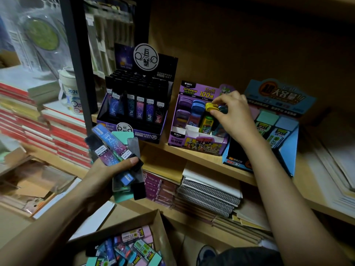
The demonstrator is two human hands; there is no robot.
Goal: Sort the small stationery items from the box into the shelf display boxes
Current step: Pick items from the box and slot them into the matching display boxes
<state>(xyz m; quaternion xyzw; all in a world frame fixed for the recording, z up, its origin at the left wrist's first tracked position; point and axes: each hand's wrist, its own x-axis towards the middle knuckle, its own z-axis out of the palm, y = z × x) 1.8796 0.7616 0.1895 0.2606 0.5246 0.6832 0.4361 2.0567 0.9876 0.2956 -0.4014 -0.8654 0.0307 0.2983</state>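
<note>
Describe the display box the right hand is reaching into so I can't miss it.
On the wooden shelf three cardboard display boxes stand in a row. It is the middle one, the purple display box, where the right hand pinches yellow cases. Unlike the black display box to its left and the blue display box to its right, it holds rounded cases in coloured columns.

Yellow cases [211,106] at the right fingertips [213,112]
They stood upright in the purple display box [199,144], pinched; dark cases [107,143] fanned out under the left thumb [132,161], above the open cardboard box [153,217]
</note>
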